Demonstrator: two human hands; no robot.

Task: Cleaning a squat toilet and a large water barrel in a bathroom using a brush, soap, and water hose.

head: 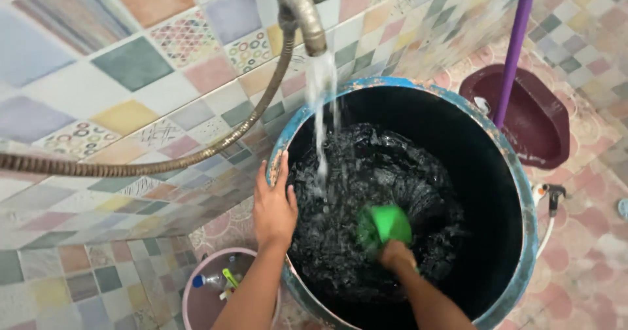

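The right hand (396, 254) reaches down inside the big dark barrel (523, 192) and is closed around the handle end of a green scoop (386, 225), which sits low in the churning water just ahead of the fingers, its bowl pointing away from the person toward the far wall. The left hand (273, 207) rests open, palm down, on the barrel's near-left rim, well apart from the scoop and above it. So the scoop lies right of centre, nearer the right arm by far. Water from the tap (302, 9) falls between the two hands, landing just left of the scoop. A hose (163, 163) curves off to the left.
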